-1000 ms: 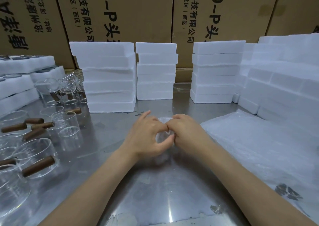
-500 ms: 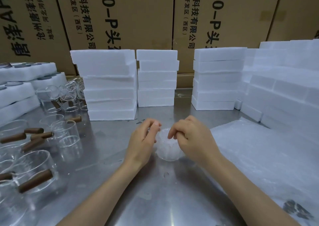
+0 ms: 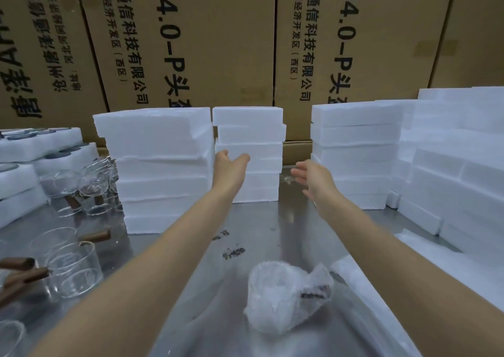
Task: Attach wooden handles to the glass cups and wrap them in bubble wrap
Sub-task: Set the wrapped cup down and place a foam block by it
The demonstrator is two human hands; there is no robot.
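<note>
Two bare arms stretch out over the steel table [image 3: 261, 220], both reaching toward the middle stack of foam blocks [image 3: 248, 152] at the back. The left hand [image 3: 229, 163] is up against the front of that stack, fingers straight and holding nothing, though I cannot tell whether it actually touches the foam. The right hand [image 3: 313, 178] hangs in the air just right of the same stack, fingers loosely spread, also holding nothing.

Near the front edge, between the forearms, the wrapped cup [image 3: 283, 296] sits alone on the metal, let go by both hands. It is a rounded lump of cloudy, crinkled bubble wrap, with the glass rim faintly showing through on the left. A dark strip, probably the wooden handle, shows through the plastic on its right side, so its long axis runs roughly left to right, handle end toward the right arm.

The tabletop is brushed, scuffed and shiny. On its left stand bare glass cups [image 3: 73, 269], clear and cylindrical, several with round brown wooden handles [image 3: 95, 236] sticking out sideways. More glassware [image 3: 90, 184] crowds behind, beside white foam trays [image 3: 41, 141]. Chalky rectangular foam slabs are stacked left [image 3: 158, 165] and right [image 3: 354, 152] of the middle pile, with more along the right edge [image 3: 458, 165]. A flat pale sheet of bubble wrap [image 3: 387, 283] lies under the right forearm. Brown cardboard cartons [image 3: 218, 42] with black printing form the back wall.
</note>
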